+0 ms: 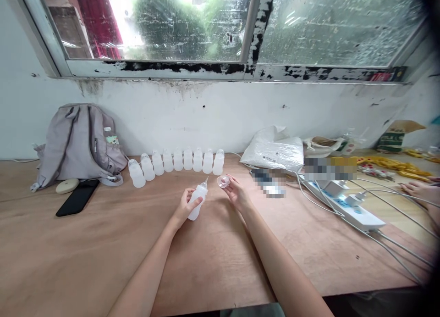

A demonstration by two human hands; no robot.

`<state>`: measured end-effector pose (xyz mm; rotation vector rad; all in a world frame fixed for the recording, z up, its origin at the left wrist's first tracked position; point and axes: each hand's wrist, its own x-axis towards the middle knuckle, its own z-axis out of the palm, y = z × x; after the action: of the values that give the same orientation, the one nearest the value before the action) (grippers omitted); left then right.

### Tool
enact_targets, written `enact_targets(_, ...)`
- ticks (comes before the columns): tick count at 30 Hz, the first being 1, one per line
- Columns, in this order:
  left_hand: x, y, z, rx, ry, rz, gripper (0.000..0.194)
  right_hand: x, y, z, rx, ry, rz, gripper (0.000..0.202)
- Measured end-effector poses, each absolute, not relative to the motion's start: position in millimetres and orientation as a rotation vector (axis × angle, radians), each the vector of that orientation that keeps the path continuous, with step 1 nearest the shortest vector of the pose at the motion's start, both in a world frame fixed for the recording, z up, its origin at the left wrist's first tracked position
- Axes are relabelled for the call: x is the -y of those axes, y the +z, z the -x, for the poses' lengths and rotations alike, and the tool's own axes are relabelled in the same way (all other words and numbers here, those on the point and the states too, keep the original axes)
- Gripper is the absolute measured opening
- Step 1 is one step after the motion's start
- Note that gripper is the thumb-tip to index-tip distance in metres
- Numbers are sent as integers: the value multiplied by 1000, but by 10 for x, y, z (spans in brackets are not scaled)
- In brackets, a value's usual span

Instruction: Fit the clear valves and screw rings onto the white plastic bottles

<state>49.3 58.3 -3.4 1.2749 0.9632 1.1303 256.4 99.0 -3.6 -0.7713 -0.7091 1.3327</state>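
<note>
My left hand [185, 208] is wrapped round a translucent white squeeze bottle [196, 208], which is tilted with its thin pointed nozzle [205, 181] uncovered and aimed up to the right. Just right of that nozzle, my right hand [237, 193] pinches a clear cap [223, 181] by its side, apart from the bottle. Behind both hands, several similar bottles [178, 160] with clear caps stand upright in a curved row near the wall.
A grey backpack [79, 142] leans on the wall at left, with a dark phone [78, 197] and a round beige item [67, 186] before it. Rightward lie a white plastic bag [275, 152], a power strip [357, 211] with cables and another person's hand [419, 191].
</note>
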Motion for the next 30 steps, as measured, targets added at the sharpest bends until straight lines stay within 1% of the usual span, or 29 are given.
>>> enact_targets(4, -603, -60, -499, -987, 1158, -1409, 39, -911, 24, -2446, 765, 1416, 708, 27)
enact_targets(9, -594, -39, -506, -988, 1140, -1441, 35, -860, 23, -2346, 938, 1353, 812, 23)
enact_targets(17, -572, -71, -528, -1012, 1083, -1545, 32, -813, 23, -2259, 1199, 942, 1086, 31)
enact_targets(23, -555, -42, -531, -1052, 1057, -1603, 31, -750, 36, -2258, 1391, 670, 1177, 29)
enact_targets(30, -531, -58, -550, -1052, 1037, -1618, 35, -716, 49, -2211, 1429, 523, 1249, 33)
